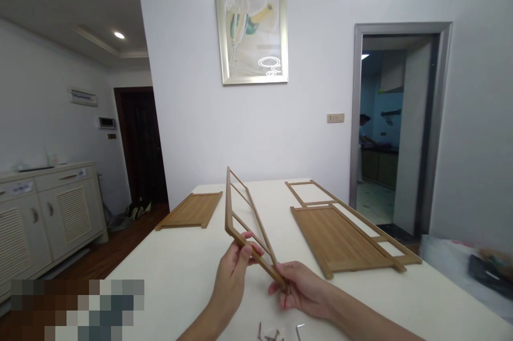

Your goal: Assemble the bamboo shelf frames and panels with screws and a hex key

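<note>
Both hands hold a wooden frame (228, 199) with crossbars, tilted up on its long edge above the white table. My left hand (235, 266) pinches the near bar, thumb on top and fingers behind. At the frame's near right corner, my right hand (302, 288) is closed round the wood; its fingertips partly hide that corner. On the table just below the hands lie several small screws (273, 335) and a hex key (298, 330), partly cut off by the lower picture edge.
A slatted wooden panel (191, 210) lies at the table's (172, 277) left edge. Another panel (342, 239) lies on the right, overlapping a second open frame (316, 183). A cabinet (52, 218) stands left. Beyond the doorway (356, 116), a person (364, 130) is partly visible.
</note>
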`<state>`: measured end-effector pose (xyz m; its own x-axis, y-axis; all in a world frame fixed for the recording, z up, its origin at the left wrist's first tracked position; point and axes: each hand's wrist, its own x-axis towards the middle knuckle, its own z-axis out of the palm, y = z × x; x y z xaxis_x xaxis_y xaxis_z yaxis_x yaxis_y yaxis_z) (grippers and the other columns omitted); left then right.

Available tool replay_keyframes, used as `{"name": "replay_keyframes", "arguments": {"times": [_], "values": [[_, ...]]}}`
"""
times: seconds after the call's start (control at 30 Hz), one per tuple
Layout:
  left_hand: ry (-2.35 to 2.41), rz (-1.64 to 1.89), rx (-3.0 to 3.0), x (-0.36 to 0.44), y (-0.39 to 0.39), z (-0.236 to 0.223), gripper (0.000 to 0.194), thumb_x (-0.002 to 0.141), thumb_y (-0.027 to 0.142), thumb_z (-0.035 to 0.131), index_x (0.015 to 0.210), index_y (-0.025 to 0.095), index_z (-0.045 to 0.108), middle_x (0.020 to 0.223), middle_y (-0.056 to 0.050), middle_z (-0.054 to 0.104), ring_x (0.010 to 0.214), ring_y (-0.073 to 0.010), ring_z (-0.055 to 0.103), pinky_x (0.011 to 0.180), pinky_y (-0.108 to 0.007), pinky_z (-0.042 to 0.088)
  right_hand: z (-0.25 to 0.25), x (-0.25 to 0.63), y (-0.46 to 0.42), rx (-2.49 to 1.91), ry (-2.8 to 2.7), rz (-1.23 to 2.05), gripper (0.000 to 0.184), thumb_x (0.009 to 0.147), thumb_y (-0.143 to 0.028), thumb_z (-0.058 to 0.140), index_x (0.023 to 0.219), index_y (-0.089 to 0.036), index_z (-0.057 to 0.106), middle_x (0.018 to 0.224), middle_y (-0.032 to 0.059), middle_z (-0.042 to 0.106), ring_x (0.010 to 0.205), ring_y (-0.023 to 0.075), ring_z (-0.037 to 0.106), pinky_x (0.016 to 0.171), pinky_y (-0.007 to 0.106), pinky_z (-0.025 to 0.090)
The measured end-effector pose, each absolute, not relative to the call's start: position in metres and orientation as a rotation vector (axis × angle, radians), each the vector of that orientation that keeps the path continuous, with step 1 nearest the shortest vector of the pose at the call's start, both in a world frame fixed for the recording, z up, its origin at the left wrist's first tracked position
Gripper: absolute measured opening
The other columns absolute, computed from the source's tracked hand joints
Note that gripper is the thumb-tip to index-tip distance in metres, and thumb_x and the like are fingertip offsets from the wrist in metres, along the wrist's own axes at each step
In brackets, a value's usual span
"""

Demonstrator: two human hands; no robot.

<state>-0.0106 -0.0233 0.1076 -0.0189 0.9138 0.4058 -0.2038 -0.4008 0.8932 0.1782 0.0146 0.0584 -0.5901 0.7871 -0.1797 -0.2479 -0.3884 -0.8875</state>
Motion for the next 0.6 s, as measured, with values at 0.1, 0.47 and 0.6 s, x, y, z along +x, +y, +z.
{"name": "replay_keyframes", "arguments": {"times": [0.1, 0.47, 0.6], "values": [[0.933, 1.513, 1.586, -0.015, -0.02, 0.121, 0.042, 0.09, 0.053, 0.051, 0.109, 0.016, 0.058, 0.087, -0.008, 0.07, 0.081, -0.0202, 0.066, 0.076, -0.035, 0.054, 0.059, 0.176, 0.014, -0.919, -1.439, 1.846, 0.044, 0.085, -0.054, 0.062, 0.084, -0.011, 0.059, 0.08, 0.0085, 0.071, 0.036, 0.0078, 0.057, 0.031, 0.016, 0.039], [1.115, 1.377, 1.712, -0.057, -0.02, 0.119, 0.041, 0.092, 0.053, 0.045, 0.109, 0.017, 0.058, 0.081, -0.004, 0.066, 0.079, -0.0201, 0.063, 0.072, -0.032, 0.05, 0.052, 0.179, 0.017, -1.021, -1.493, 1.628, 0.043, 0.077, -0.054, 0.067, 0.083, -0.012, 0.06, 0.083, 0.0038, 0.067, 0.037, 0.0043, 0.054, 0.033, 0.017, 0.037], [1.113, 1.385, 1.706, -0.062, -0.02, 0.116, 0.042, 0.092, 0.052, 0.046, 0.11, 0.017, 0.059, 0.081, -0.004, 0.066, 0.08, -0.0209, 0.063, 0.074, -0.034, 0.051, 0.051, 0.18, 0.018, -1.024, -1.489, 1.636, 0.042, 0.077, -0.053, 0.067, 0.085, -0.012, 0.06, 0.084, 0.0038, 0.066, 0.038, 0.0047, 0.055, 0.033, 0.017, 0.037]]}}
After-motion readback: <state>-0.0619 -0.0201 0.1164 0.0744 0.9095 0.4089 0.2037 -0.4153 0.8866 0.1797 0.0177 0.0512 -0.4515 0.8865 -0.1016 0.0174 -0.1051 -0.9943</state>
